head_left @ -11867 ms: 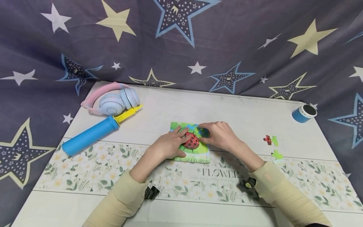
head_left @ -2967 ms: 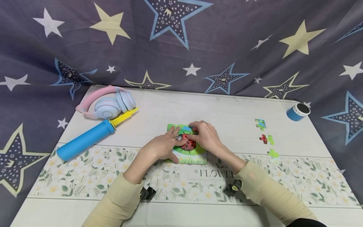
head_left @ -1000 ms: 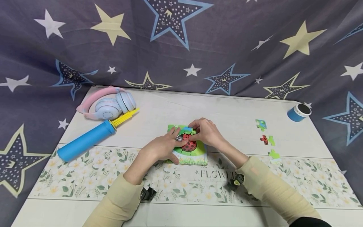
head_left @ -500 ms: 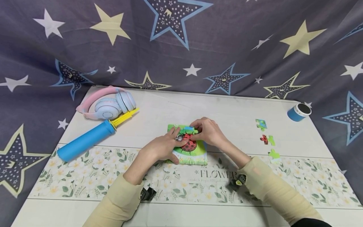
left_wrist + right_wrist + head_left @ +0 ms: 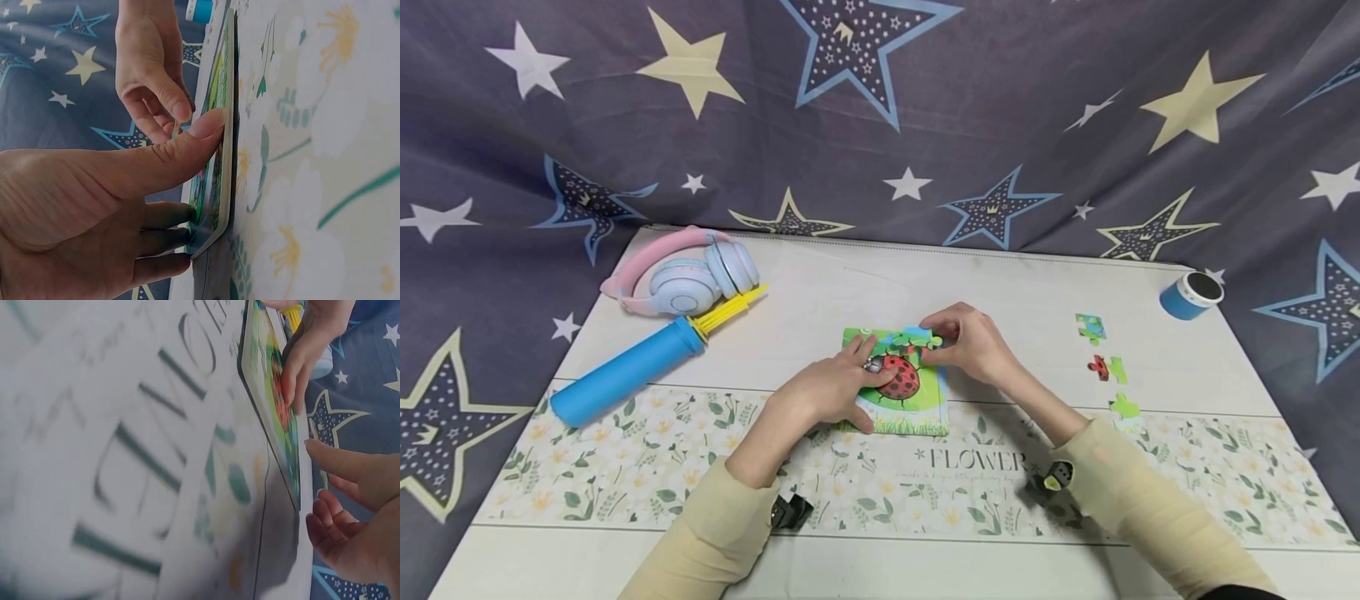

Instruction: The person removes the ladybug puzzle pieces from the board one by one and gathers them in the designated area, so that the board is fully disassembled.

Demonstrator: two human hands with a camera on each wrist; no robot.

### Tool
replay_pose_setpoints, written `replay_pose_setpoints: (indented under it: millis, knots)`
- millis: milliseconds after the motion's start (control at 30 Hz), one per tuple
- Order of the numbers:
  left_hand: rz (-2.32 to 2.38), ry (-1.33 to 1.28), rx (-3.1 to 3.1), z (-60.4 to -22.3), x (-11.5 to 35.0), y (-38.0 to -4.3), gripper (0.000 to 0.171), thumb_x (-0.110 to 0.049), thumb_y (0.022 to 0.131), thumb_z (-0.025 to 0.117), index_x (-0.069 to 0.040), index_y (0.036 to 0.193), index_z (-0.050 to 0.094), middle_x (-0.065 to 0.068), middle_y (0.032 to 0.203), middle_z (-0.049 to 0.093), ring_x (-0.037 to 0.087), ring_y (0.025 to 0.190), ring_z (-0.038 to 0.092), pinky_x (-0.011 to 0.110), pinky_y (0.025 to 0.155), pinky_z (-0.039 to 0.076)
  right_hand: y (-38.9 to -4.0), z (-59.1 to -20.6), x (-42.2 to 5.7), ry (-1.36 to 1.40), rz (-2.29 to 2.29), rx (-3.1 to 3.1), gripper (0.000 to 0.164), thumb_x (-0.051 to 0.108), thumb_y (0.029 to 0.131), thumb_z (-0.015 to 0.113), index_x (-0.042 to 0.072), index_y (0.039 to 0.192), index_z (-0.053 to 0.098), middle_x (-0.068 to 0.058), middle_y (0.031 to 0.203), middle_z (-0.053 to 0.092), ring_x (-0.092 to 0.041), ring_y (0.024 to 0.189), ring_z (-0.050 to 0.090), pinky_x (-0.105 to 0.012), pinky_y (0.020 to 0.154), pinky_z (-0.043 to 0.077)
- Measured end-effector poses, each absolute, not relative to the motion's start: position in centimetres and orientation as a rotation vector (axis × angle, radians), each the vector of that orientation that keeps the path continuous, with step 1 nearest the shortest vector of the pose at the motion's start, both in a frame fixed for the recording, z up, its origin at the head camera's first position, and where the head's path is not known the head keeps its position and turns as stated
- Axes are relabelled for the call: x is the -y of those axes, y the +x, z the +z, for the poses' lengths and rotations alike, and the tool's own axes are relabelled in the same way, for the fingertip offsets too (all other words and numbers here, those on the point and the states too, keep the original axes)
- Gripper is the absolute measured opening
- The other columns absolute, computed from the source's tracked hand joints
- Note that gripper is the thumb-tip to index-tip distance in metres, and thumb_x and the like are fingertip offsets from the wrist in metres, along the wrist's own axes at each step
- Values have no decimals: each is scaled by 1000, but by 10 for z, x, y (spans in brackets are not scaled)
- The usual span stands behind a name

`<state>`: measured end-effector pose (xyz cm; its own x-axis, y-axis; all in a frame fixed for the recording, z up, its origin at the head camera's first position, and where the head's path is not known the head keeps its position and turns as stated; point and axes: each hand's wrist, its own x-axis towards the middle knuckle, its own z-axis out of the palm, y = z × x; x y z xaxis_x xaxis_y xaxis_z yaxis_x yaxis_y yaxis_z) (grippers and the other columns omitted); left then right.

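Note:
A ladybug jigsaw puzzle board [image 5: 917, 421] lies flat on the table in the head view. My left hand [image 5: 831, 387] rests on its left side with fingers spread. In the left wrist view its thumb [image 5: 169, 156] lies over the near edge of the board. Over the board's upper right part, my right hand [image 5: 973, 346] pinches a green and blue puzzle piece [image 5: 916, 337] between thumb and fingers. That piece looks raised and tilted. In the right wrist view it shows only as a thin edge by the right hand's fingertips.
Several loose puzzle pieces [image 5: 1124, 407] lie to the right. A blue and white cylinder [image 5: 1191, 297] stands at the back right. Pink and blue headphones [image 5: 685, 275] and a blue hand pump [image 5: 628, 371] with yellow parts lie at the left. A starry curtain [image 5: 880, 158] hangs behind.
A green and blue piece came to lie among the loose ones at right. Lately my right hand has lifted another piece and moved right with it. The left hand has stayed on the board.

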<state>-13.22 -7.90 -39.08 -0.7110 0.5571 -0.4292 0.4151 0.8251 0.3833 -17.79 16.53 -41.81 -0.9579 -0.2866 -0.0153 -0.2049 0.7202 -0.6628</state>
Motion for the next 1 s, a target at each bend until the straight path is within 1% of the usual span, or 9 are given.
replay_pose_setpoints:
  millis: [67,167,300,733,1000]
  knots:
    - [353,713,-2466,-391,79,-132,83,-37,84,83,-22,156,46,17,174,3,38,162,6,60,117,42,-178,-418,-170,-394,-1079,-2810,44,20,76,93,16,117,78,-7,110,68,-22,94,59,-35,83,50]
    - [350,711,-2476,-390,79,-132,83,-38,82,84,-22,155,47,16,174,4,38,162,6,58,117,42,-180,-416,-178,-386,-1103,-2815,47,18,74,94,15,118,78,-8,116,69,-25,100,62,-39,91,55]
    - [349,716,-2489,-389,79,-131,84,-38,81,85,-22,155,48,16,174,6,37,162,7,57,117,43,-181,-414,-190,-373,-1124,-2813,48,15,74,93,13,119,77,-10,119,68,-28,107,64,-45,98,56]
    - [355,734,-2504,-391,78,-130,84,-37,80,85,-22,154,49,16,174,7,37,162,8,53,115,46,-188,-414,-239,-351,-1081,-2857,48,15,75,92,10,120,76,-11,124,67,-31,116,62,-49,106,51]
    - [373,719,-2505,-390,79,-130,84,-37,80,85,-23,154,49,15,175,7,36,162,7,53,115,46,-193,-417,-270,-375,-1077,-2864,48,17,77,92,11,121,76,-13,128,65,-34,124,59,-55,114,44]
